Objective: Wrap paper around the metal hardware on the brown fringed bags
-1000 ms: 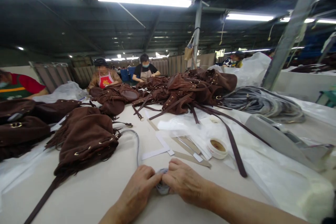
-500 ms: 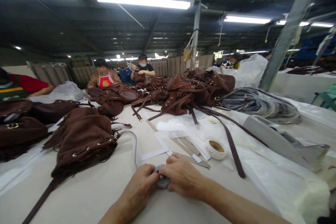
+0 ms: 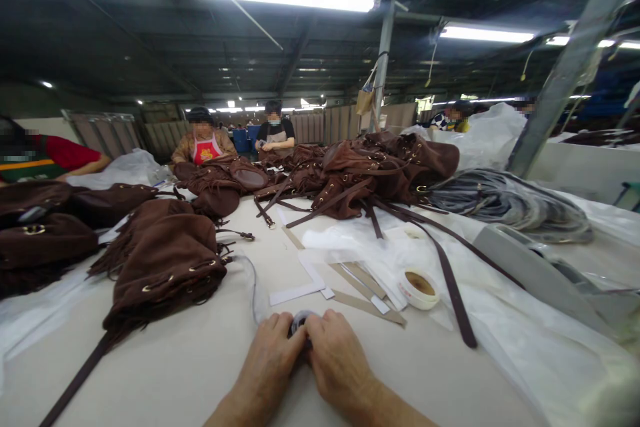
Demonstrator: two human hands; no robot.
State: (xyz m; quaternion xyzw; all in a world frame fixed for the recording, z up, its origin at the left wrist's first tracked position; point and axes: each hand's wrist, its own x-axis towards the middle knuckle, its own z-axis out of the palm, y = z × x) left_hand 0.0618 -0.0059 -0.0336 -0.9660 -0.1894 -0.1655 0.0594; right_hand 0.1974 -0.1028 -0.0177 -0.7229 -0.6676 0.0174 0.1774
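Note:
At the near middle of the table, my left hand [image 3: 270, 353] and my right hand [image 3: 337, 353] are closed on a small grey coil [image 3: 302, 321], which looks like a strap in clear plastic film rolled up. My thumbs meet at its near side, and the fingers hide much of it. From the coil a film-covered length of strap [image 3: 254, 283] curves back to a brown fringed drawstring bag [image 3: 165, 267] on the left. The bag lies on its side, its gold eyelets facing me. A bare dark strap [image 3: 75, 380] runs from it toward the near left edge.
A tape roll [image 3: 419, 288], card strips [image 3: 367, 307] and a grey tape dispenser [image 3: 530, 280] lie to the right. Brown bags [image 3: 360, 173] are heaped behind, beside a bundle of film-wrapped straps [image 3: 505, 203]. Co-workers sit around the far side.
My right hand has turned and drawn in closer to my left, covering more of the coil. The camera view has shifted slightly left. A far co-worker has lowered a raised hand.

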